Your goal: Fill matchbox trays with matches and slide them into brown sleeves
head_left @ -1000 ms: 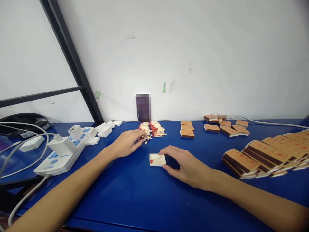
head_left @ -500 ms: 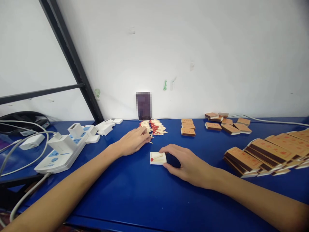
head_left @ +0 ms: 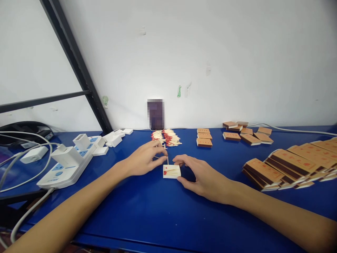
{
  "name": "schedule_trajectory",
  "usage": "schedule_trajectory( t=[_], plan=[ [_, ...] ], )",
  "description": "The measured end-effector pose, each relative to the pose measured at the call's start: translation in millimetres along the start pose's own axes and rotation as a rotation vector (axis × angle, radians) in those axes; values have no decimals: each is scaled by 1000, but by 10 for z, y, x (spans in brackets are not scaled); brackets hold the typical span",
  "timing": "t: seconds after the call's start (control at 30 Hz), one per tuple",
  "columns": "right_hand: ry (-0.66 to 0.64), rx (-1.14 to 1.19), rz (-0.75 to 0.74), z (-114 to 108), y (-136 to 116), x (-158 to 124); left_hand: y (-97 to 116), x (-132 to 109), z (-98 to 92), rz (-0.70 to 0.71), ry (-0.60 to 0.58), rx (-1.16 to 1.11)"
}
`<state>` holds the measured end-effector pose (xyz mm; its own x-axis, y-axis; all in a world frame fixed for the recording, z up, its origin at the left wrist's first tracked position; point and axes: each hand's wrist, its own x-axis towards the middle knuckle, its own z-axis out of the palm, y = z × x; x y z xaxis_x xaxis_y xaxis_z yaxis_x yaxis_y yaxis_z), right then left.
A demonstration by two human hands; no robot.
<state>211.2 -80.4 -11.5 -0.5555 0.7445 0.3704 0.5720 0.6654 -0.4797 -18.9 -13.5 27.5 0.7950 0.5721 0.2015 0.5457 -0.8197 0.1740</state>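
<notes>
A small white matchbox tray (head_left: 172, 176) lies on the blue table with a few red-tipped matches (head_left: 168, 172) in it. My right hand (head_left: 204, 177) grips the tray's right end between thumb and fingers. Just beyond the tray's left part, my left hand (head_left: 147, 158) is pinched on a match (head_left: 167, 160) whose pale stick points down at the tray's far edge. Behind that hand, two heaps of loose matches (head_left: 171, 137) lie side by side, with a few stray sticks in front of them.
Closed matchboxes form a short row (head_left: 204, 142), a loose group (head_left: 250, 140) and a large slanted stack (head_left: 289, 165) at right. A power strip (head_left: 65, 172) with white chargers and cables lies at left. A phone with a blurred screen (head_left: 156, 114) leans on the wall.
My left hand has come from the match heap toward the tray, bringing a match. Another red match head now shows in the tray. My right hand keeps its hold.
</notes>
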Motion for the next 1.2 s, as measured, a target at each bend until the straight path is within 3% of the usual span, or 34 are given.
schedule_trajectory(
  t=[0.13, 0.23, 0.47, 0.6, 0.77, 0.93, 1.1, 1.2],
  plan=[
    [-16, -24, -23, -2, 6, 12, -254, -17, -7, -27, -57, 112],
    [-29, -26, -29, -4, 12, 21, -319, -25, -10, -38, -88, 102],
    [-44, -16, 65, -20, -7, 3, -40, -15, -39, 0, -55, -146],
    [-51, 18, 78, -27, -20, 5, 115, -3, -14, 26, -102, -240],
    [-50, 31, 96, -32, -32, 13, 29, 53, 50, 23, -13, -115],
    [-34, 20, 85, -26, -21, 0, -72, 78, 69, 139, -100, -14],
    [-40, 16, 72, -18, 0, -5, -57, 58, 53, 92, -124, 75],
    [-37, 25, 62, -13, 8, -5, -35, 47, 39, 57, -74, 13]
  ],
)
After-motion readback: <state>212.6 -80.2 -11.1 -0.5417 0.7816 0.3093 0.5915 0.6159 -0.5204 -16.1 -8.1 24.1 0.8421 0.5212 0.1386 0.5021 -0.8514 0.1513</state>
